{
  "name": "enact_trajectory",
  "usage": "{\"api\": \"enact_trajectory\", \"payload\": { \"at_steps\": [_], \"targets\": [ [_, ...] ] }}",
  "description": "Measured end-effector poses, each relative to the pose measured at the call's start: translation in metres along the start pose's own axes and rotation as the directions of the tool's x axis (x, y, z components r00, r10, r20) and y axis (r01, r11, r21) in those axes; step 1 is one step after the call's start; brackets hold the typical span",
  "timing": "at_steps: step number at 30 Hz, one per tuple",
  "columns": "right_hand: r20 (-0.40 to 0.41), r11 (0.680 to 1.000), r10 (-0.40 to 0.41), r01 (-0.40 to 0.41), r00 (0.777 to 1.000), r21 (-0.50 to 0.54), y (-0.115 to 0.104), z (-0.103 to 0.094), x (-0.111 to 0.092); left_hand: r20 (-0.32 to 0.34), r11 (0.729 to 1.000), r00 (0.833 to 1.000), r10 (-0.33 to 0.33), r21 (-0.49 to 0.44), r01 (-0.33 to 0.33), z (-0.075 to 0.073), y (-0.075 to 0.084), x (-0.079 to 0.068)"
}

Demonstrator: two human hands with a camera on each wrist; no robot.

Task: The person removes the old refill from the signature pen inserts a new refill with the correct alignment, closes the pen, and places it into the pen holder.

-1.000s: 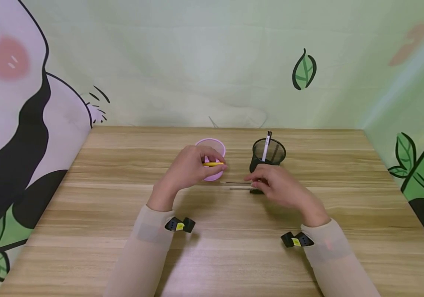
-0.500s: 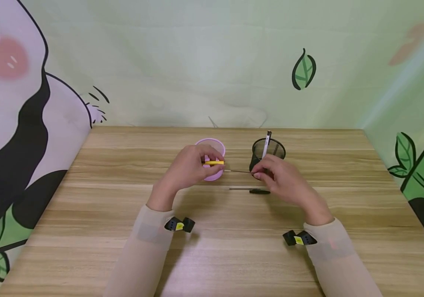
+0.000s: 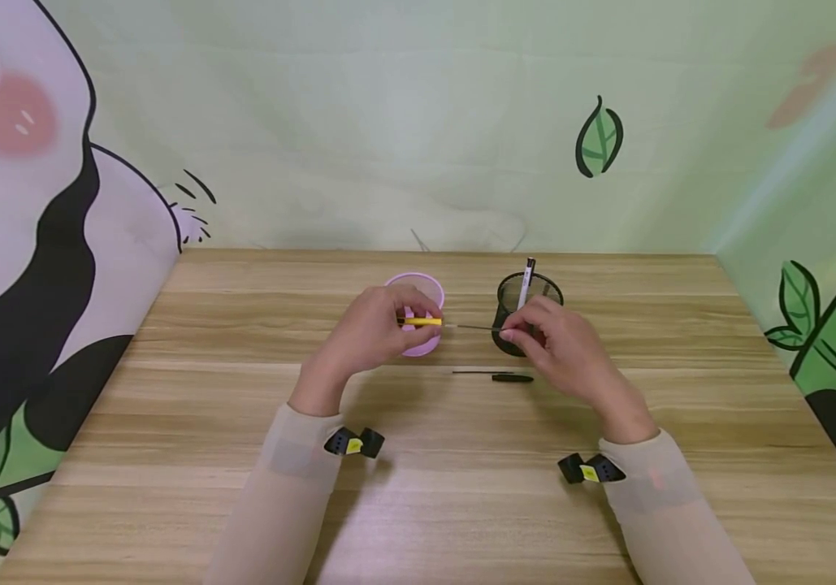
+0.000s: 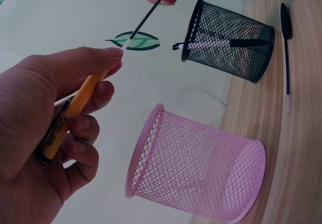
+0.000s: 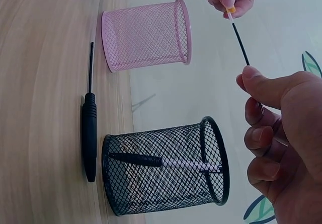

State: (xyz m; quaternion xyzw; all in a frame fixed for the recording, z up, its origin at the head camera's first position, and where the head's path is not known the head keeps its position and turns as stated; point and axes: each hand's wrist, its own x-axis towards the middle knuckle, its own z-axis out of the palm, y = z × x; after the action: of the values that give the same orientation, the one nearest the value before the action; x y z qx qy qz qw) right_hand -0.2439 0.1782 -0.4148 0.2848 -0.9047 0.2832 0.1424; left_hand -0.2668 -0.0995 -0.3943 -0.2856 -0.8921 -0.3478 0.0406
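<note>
My left hand [image 3: 374, 329] grips a yellow pen barrel [image 4: 80, 98] with a dark clip, thumb and fingers around it. Opposite, my right hand [image 3: 574, 353] pinches a thin dark pen refill [image 5: 240, 42] between thumb and fingers. The refill's clear end points left and meets the barrel's open end; whether it is inside cannot be told. Below the hands on the table lie a black pen grip piece [image 3: 512, 378] and another thin refill [image 3: 476, 372], close together. In the right wrist view these two appear nearly in line.
A pink mesh pen holder [image 4: 201, 163] stands behind my left hand. To its right is a black mesh pen holder [image 5: 166, 194] with a white-and-black pen [image 3: 526, 284] in it. The wooden table [image 3: 447, 504] ends at a printed cloth wall [image 3: 359, 146].
My right hand has picked up one refill from the table, raised it and brought its end to the yellow barrel. The left hand has stayed nearly still.
</note>
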Motion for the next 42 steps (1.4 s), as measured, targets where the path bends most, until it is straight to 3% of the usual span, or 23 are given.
{"api": "enact_trajectory", "payload": {
  "at_steps": [21,33,42],
  "targets": [
    [-0.089,0.998,-0.064,0.064,0.994,0.000,-0.0045,0.0048,0.0012,0.021,1.000,1.000,0.019,-0.012,-0.019,0.0037,-0.0001,0.0012],
    [-0.072,0.990,-0.142,0.141,0.987,-0.013,-0.0028,0.0066,0.0026,0.016,1.000,1.000,0.024,-0.007,-0.024,0.0043,-0.0004,0.0008],
    [-0.042,0.993,-0.114,0.113,0.993,-0.021,-0.0029,0.0070,0.0026,0.027,0.999,1.000,0.013,-0.034,-0.012,0.0043,0.0001,0.0013]
  ]
}}
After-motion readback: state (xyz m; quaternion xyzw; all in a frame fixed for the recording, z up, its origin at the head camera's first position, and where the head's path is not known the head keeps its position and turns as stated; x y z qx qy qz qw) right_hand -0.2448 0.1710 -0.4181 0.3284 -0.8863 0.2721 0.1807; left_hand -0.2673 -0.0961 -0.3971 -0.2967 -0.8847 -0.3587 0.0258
